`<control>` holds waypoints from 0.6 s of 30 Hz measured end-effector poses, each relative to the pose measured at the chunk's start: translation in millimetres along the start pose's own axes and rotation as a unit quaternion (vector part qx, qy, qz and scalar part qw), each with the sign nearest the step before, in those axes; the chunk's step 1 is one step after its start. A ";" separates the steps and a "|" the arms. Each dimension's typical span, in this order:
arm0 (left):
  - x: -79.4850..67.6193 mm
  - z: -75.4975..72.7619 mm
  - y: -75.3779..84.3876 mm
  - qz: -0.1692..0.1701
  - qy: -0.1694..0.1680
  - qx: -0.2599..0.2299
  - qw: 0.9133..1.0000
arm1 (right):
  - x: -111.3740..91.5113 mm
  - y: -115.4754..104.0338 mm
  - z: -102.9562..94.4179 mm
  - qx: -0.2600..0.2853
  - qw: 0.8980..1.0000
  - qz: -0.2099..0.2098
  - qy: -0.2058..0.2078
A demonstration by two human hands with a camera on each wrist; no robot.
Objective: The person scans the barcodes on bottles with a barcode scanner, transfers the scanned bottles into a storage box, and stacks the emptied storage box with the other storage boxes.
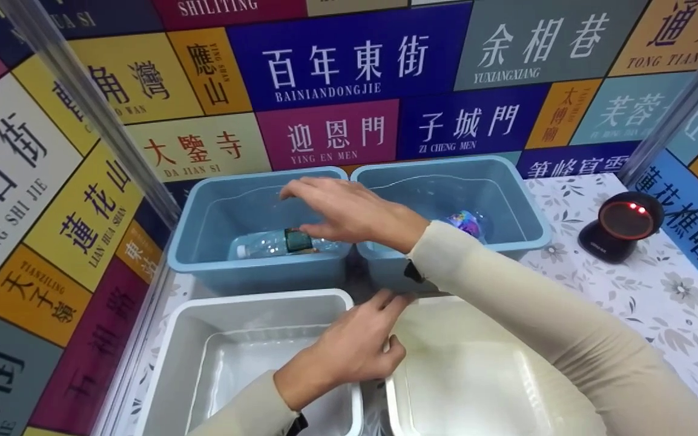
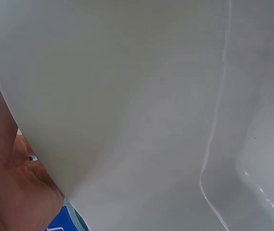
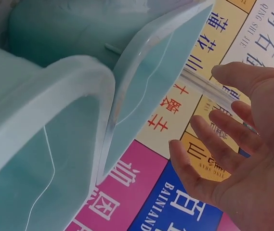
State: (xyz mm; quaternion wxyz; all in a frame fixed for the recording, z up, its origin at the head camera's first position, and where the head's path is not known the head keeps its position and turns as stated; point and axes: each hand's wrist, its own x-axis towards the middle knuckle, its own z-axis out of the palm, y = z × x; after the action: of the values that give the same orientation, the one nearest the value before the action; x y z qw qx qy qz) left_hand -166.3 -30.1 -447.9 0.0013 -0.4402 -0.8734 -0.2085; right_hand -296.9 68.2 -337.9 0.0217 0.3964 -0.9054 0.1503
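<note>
My right hand (image 1: 352, 209) hovers over the left blue bin (image 1: 264, 277), its fingers spread apart and nothing in its grasp; the right wrist view shows the bare palm (image 3: 257, 178) beside the blue rims. A clear plastic bottle (image 1: 262, 244) with a white cap and dark green label lies in that bin, partly behind the hand. My left hand (image 1: 355, 342) is over the gap between two white bins, fingers loosely bent and holding nothing. Its wrist view shows the hand (image 2: 21, 192) along the edge of a white bin (image 2: 127, 120).
A colourful shiny package (image 1: 465, 222) is in the right blue bin (image 1: 509, 206), partly behind my right sleeve. In front stand the left white bin (image 1: 188, 357) and right white bin (image 1: 464, 369). A black scanner (image 1: 618, 227) with red lights stands on the flowered tabletop (image 1: 681, 290).
</note>
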 end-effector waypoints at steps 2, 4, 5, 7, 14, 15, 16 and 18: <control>0.0 0.5 -0.2 0.001 0.001 -0.001 1.000 | -4.9 1.8 -2.0 0.005 1.000 0.007 0.002; 0.2 0.7 -0.4 0.000 0.000 -0.001 1.000 | -10.0 3.2 -4.6 0.008 1.000 0.014 0.004; 0.4 0.5 -0.5 0.000 -0.001 -0.002 1.000 | -12.4 3.9 -5.9 0.009 1.000 0.016 0.007; 0.7 -0.4 -0.6 -0.003 -0.006 -0.007 1.000 | -17.2 5.5 -8.7 0.011 1.000 0.018 0.012; 2.0 -2.2 0.3 -0.014 -0.024 -0.022 0.999 | -36.5 10.7 -18.5 0.023 0.999 0.028 0.030; 2.2 -2.1 0.3 -0.016 -0.026 -0.024 0.999 | -39.7 11.4 -19.7 0.026 0.999 0.031 0.032; 2.4 -2.1 0.4 -0.019 -0.029 -0.025 0.999 | -43.1 12.2 -20.9 0.029 0.998 0.033 0.033; 2.7 -2.0 0.5 -0.020 -0.030 -0.027 0.999 | -50.3 14.2 -22.8 0.033 0.998 0.035 0.038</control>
State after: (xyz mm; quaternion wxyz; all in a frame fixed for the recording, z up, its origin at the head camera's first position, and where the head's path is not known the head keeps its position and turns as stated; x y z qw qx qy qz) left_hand -167.9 -28.5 -445.3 -0.0412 -0.4289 -0.8756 -0.2183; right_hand -274.6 119.6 -327.8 0.0376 0.3587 -0.9120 0.1954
